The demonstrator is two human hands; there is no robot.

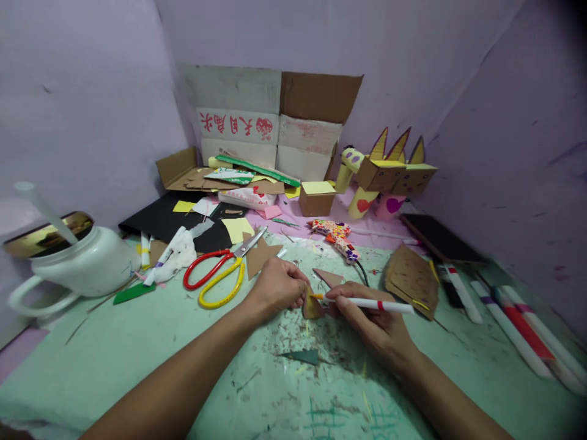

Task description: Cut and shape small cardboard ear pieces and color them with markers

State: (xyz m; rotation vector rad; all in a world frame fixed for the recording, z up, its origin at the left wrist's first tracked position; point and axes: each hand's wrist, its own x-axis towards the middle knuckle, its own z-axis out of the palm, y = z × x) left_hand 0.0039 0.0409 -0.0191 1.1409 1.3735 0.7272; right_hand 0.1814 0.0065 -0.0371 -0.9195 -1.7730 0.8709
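Observation:
Near the middle of the green table, my left hand (279, 284) pinches the upper edge of a small brown cardboard triangle (312, 307). My right hand (367, 311) holds a white marker (385, 305) with a red band, its yellow-orange tip against the triangle. Behind my hands lies another pinkish-brown triangle (328, 278). A dark green triangle (305, 356) lies nearer to me. Scissors (222, 272) with a red and a yellow handle rest open left of my left hand, their blades beside a cardboard star (260, 255).
A white teapot-like pot (85, 263) stands at the left. Cardboard box figures (394, 174), a small box (316, 200) and a tall folded carton (275, 122) stand at the back. Several markers (518, 330) lie at the right, by a cardboard piece (410, 280). A patterned glue gun (337, 235) lies behind my hands.

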